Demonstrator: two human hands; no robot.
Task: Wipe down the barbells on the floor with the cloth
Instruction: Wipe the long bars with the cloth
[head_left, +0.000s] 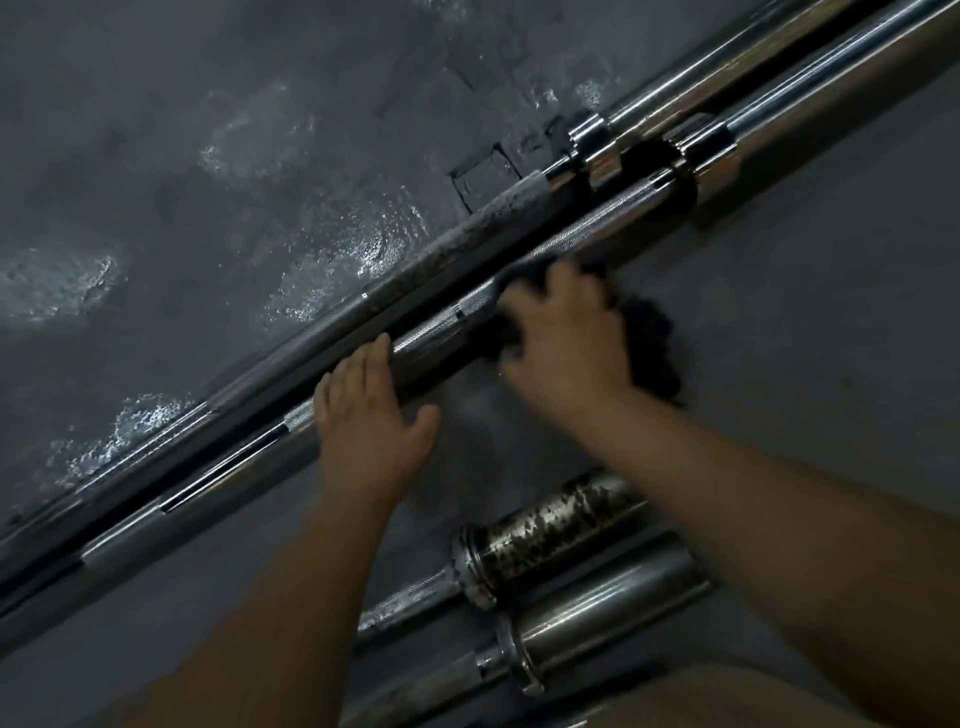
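Black cloth (649, 332) gripped in right hand (566, 338), pressed on nearer long barbell (597, 218) on floor (208, 156); left hand (369, 421) flat, fingers straight, steadying it. Prob. midway: spotted-sleeve barbell (550, 530) & neighbour (597, 603) seemingly left.

dim | glare on wet floor (363, 249) | right hand (566, 343) motion-blurred

a gym: barbells (519, 260) lying on dark rubber floor (208, 156).
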